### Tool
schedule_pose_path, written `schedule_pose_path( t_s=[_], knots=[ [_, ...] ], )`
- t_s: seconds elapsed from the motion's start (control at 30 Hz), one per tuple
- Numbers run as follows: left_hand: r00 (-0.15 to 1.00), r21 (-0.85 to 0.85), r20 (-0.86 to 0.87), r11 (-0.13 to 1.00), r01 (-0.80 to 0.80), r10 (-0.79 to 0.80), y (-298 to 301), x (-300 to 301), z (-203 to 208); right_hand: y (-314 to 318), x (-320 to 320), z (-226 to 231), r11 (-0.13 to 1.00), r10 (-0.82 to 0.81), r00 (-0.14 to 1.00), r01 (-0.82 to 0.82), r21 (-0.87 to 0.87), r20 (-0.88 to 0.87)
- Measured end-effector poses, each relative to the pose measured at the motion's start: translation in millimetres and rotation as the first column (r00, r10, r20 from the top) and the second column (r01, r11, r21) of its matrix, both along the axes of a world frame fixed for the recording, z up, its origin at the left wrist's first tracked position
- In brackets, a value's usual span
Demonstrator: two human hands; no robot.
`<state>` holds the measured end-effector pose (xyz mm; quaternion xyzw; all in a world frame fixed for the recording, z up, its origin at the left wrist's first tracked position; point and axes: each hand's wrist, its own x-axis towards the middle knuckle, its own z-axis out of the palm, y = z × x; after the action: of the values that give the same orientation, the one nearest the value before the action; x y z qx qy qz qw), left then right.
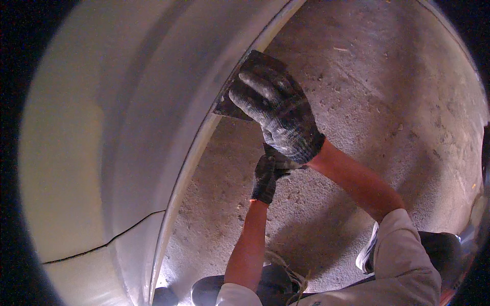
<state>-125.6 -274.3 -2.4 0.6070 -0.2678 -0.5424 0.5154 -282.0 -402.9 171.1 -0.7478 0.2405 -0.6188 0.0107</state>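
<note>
A large, pale, curved panel [138, 127] fills the left side, its rim [190, 158] running from top to bottom. My right hand [283, 112], in a dark, dusty knit glove, pinches a thin dark putty spreader [230, 108] with fingers laid flat along it. The spreader's edge meets the panel's rim. Lower down and nearer me, my left hand [264, 179], gloved the same way, grips a dark flat piece [287, 162]. My right hand and wrist partly cover that piece, so its full shape cannot be made out.
Rough grey-brown ground [347, 102] with scattered grit lies below and right of the panel. A thin dark seam [107, 244] crosses the panel's lower part. At the bottom are my knees, a shoe with a white edge [367, 252] and some loose pale strands [298, 278].
</note>
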Motion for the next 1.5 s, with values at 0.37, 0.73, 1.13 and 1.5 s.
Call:
schedule_pose_path(
  t_s=[0.37,0.73,1.13,1.5],
  knots=[
    [0.999,-0.108,-0.050,0.994,0.006,-0.011,-2,-5,5,1,-3,-2,0.999,-0.048,0.994,0.050,0.016,-0.094],
    [0.908,-0.124,0.397,0.973,0.196,-0.132,-5,6,-12,-22,0,-16,0.995,-0.075,0.996,0.071,-0.069,-0.056],
    [0.974,-0.117,0.193,0.983,0.143,-0.119,1,-8,12,-29,4,-34,0.999,-0.034,0.999,0.032,-0.038,-0.029],
    [0.987,-0.069,-0.158,0.997,0.024,-0.035,0,-6,3,0,11,-26,0.998,0.068,0.998,-0.068,-0.005,0.016]
  ],
)
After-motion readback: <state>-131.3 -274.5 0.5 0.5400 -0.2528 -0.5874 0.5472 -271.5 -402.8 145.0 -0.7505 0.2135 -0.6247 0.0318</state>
